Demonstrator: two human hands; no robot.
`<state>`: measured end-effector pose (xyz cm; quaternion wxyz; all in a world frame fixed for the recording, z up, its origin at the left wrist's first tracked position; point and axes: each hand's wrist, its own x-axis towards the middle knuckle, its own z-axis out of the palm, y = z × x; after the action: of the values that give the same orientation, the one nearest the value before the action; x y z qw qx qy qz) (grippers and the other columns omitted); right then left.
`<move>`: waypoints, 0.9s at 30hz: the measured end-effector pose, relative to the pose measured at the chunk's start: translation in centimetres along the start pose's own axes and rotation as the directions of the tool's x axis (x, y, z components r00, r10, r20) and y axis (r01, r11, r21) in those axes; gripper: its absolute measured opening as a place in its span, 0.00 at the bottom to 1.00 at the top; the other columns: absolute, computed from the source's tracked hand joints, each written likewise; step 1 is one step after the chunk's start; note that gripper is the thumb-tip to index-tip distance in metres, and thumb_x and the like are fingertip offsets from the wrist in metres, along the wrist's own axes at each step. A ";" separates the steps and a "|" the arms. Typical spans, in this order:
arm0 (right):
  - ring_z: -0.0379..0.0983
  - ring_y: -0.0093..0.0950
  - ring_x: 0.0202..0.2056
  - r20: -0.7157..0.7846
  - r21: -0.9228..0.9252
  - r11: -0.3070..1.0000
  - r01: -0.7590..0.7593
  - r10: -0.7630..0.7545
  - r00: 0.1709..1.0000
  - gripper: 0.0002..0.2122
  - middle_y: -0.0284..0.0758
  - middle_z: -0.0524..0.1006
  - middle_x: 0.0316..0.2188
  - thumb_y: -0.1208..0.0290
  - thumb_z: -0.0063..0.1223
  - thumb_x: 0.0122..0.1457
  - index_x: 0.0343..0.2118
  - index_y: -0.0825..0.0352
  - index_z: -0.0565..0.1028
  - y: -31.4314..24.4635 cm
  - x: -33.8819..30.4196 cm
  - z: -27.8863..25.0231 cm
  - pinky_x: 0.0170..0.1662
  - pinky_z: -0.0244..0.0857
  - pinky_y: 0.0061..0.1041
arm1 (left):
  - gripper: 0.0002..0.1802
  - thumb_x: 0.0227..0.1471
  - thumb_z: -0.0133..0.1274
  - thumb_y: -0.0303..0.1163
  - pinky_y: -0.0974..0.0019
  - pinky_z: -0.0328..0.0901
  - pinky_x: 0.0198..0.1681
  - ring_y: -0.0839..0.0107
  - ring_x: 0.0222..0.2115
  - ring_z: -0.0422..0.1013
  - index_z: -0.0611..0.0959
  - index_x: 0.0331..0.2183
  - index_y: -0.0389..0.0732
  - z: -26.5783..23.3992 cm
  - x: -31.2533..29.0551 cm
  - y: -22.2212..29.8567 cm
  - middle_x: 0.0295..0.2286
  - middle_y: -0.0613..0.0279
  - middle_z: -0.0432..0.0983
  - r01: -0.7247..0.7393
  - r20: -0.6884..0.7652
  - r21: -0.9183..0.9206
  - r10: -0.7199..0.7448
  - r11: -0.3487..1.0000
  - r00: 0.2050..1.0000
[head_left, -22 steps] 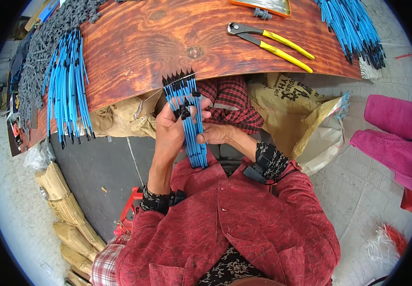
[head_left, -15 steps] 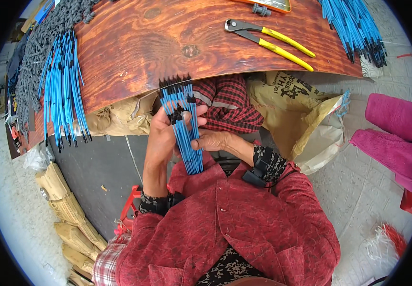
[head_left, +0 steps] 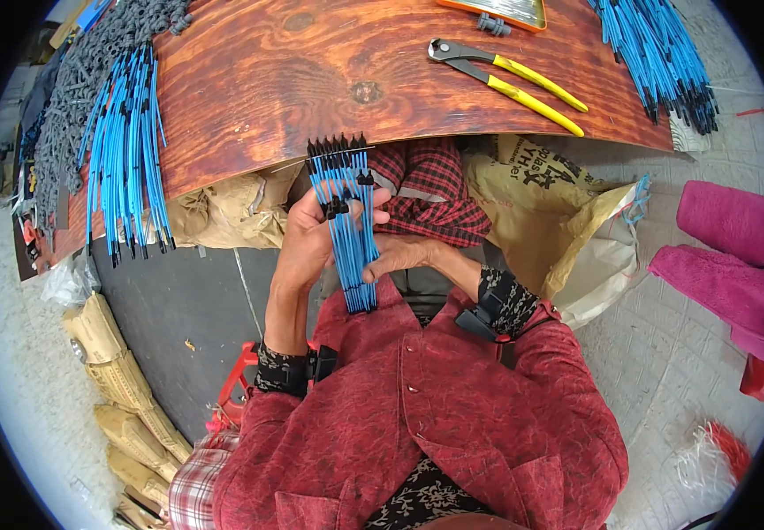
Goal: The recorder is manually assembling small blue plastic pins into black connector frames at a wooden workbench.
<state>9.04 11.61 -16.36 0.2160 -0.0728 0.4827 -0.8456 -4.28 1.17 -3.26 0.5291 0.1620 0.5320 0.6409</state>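
Two hands, one bundle, so here's how it looks from biggest to smallest. That curved reddish-brown wooden board (head_left: 311,79) fills the top, with a heap of loose blue rods (head_left: 125,168) on its left side, another heap (head_left: 656,53) at the right, and yellow-handled pliers (head_left: 510,75) in between. Below its front edge you've got the bundle of thin blue black-tipped plastic rods (head_left: 346,225), upright in front of your chest. It's probably light and springy, and slippery enough to fan out, so grab mid-length. Your left hand (head_left: 307,243) is wrapped around the middle, thumb across the front. Your right hand (head_left: 404,256) pinches the lower part, fingers curled against the rods.
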 end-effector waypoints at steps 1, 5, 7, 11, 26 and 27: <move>0.65 0.33 0.59 -0.011 0.031 0.998 -0.049 0.049 0.999 0.43 0.38 0.71 0.55 0.39 0.66 0.49 0.60 0.68 0.67 -0.4 -0.4 0.2 0.64 0.58 0.36 | 0.17 0.60 0.57 0.31 0.59 0.79 0.39 0.59 0.39 0.81 0.76 0.49 0.38 0.0 0.0 0.0 0.44 0.43 0.81 -0.005 0.002 0.001 0.005 1.000 1.000; 0.64 0.35 0.60 -0.128 0.054 0.992 0.116 -0.109 0.986 0.44 0.39 0.70 0.57 0.40 0.67 0.49 0.62 0.68 0.65 -1.9 -1.6 1.5 0.64 0.58 0.38 | 0.16 0.62 0.54 0.30 0.59 0.78 0.39 0.59 0.40 0.81 0.75 0.50 0.38 -0.2 0.1 -0.1 0.45 0.43 0.80 -0.017 0.005 0.032 0.017 0.999 1.000; 0.62 0.38 0.63 -0.190 -0.087 0.996 0.018 -0.034 0.981 0.47 0.42 0.70 0.58 0.40 0.68 0.49 0.64 0.68 0.63 -2.5 -2.2 1.7 0.65 0.57 0.38 | 0.16 0.62 0.54 0.29 0.60 0.78 0.39 0.59 0.40 0.81 0.75 0.51 0.38 0.0 0.1 0.1 0.45 0.43 0.80 -0.037 0.017 0.041 0.036 0.998 0.999; 0.66 0.41 0.60 -0.251 -0.396 0.916 -0.060 -0.045 0.967 0.47 0.48 0.72 0.55 0.41 0.69 0.47 0.63 0.71 0.64 -5.4 -3.3 2.7 0.63 0.60 0.38 | 0.17 0.62 0.54 0.30 0.61 0.78 0.39 0.60 0.39 0.81 0.75 0.51 0.38 0.2 0.3 0.3 0.45 0.44 0.80 -0.034 0.001 0.048 0.034 0.998 0.999; 0.60 0.40 0.66 -0.162 -0.281 0.892 0.354 -0.407 0.899 0.38 0.48 0.67 0.63 0.39 0.23 0.70 0.66 0.73 0.59 -23.6 0.0 -2.0 0.70 0.51 0.38 | 0.16 0.60 0.58 0.32 0.68 0.76 0.36 0.67 0.40 0.81 0.78 0.49 0.38 0.3 -0.3 0.6 0.45 0.49 0.81 0.003 0.027 -0.011 -0.003 1.000 1.000; 0.60 0.40 0.66 -0.164 -0.280 0.893 0.353 -0.407 0.899 0.38 0.48 0.67 0.63 0.39 0.23 0.70 0.66 0.73 0.59 -23.6 1.4 -2.7 0.70 0.51 0.38 | 0.16 0.60 0.58 0.32 0.68 0.76 0.36 0.67 0.40 0.81 0.78 0.49 0.38 0.1 -0.3 0.5 0.45 0.49 0.81 0.005 0.028 -0.012 -0.005 1.000 1.000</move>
<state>-0.06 23.46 2.10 -0.0194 -0.0988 0.5797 -0.8086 -4.33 1.02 -2.63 0.5391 0.1665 0.5212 0.6404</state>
